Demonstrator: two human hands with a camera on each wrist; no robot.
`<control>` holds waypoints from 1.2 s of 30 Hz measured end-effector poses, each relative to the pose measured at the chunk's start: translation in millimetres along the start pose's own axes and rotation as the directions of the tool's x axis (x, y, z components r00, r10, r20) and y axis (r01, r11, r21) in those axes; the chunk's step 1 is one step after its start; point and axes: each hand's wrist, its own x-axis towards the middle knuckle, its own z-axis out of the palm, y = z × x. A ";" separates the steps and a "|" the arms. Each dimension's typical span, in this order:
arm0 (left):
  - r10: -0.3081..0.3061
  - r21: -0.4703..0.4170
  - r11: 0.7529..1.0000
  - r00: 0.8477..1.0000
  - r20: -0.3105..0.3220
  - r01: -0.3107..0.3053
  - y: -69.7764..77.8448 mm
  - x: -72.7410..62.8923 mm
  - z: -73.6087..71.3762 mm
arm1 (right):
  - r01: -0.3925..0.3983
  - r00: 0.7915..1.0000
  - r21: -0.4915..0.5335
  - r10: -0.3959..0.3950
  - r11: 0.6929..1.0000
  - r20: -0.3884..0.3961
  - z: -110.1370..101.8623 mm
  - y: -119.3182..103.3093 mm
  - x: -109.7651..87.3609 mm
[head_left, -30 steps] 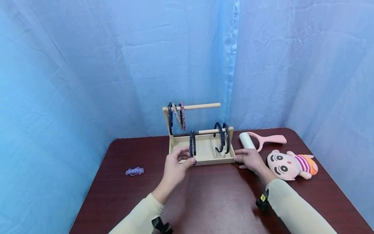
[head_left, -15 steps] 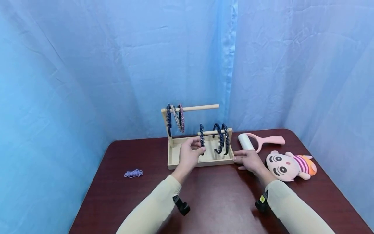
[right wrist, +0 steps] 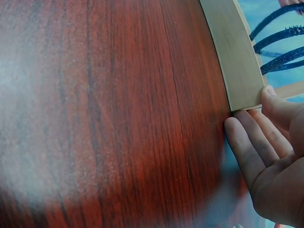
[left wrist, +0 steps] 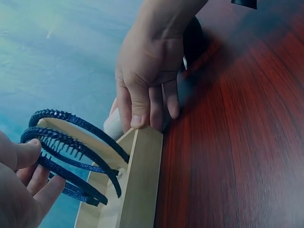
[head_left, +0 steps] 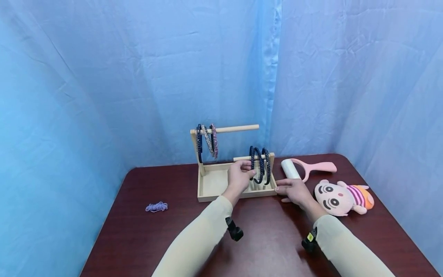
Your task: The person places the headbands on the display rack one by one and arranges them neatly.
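Note:
A dark, toothed headband (head_left: 252, 152) is pinched between the thumb and fingers of my left hand (head_left: 238, 177). It loops around the lower rod (head_left: 240, 158) of a wooden headband stand, beside two other dark headbands (head_left: 267, 165). My right hand (head_left: 293, 191) rests at the right front corner of the stand's tray (head_left: 212, 185). In the right wrist view its thumb touches the top of the tray wall (right wrist: 237, 66), and its nearly straight fingers (right wrist: 244, 142) lie against the end. On the upper rod (head_left: 238, 128) hang a dark headband (head_left: 199, 142), a silvery one (head_left: 208, 139) and a pink one (head_left: 215, 144).
A pink-handled lint roller (head_left: 291, 169) lies behind my right hand. To its right is a plush doll (head_left: 333, 198) in a striped top. A bundle of purple cord (head_left: 157, 207) sits on the left of the dark red table (head_left: 138, 238). Blue curtains (head_left: 207, 77) surround it.
My left hand has moved right with the headband, from in front of the lower rod's free end to along the rod, close to the other two. The right hand has stayed at the tray corner.

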 end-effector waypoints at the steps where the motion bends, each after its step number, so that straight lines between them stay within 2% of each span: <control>1: -0.002 -0.001 1.000 1.000 -0.002 0.002 -0.4 0.4 2.2 | 0.000 1.000 -0.002 0.000 1.000 0.000 0.1 -0.1 -0.1; 6: -0.011 -0.008 1.000 1.000 -0.023 0.011 -2.6 1.1 9.4 | 0.000 1.000 -0.008 0.000 1.000 -0.006 0.7 -2.0 -0.6; 21: -0.041 -0.046 0.998 0.999 -0.031 0.040 -3.4 -2.0 10.1 | 0.015 1.000 -0.005 -0.015 1.000 0.000 1.2 -2.6 3.4; 27: -0.029 -0.030 0.999 0.999 -0.037 0.028 -6.4 -2.4 7.8 | 0.011 1.000 -0.016 -0.011 1.000 0.013 4.4 -4.3 4.1; 32: -0.019 -0.037 0.999 1.000 -0.006 0.019 -9.9 -4.6 0.2 | 0.037 0.999 -0.067 -0.037 0.997 0.009 4.6 -6.7 4.3; 36: -0.004 -0.043 0.999 0.999 0.035 0.005 -11.7 -12.8 -18.0 | 0.067 0.998 -0.145 -0.064 0.987 0.023 1.6 -10.1 1.6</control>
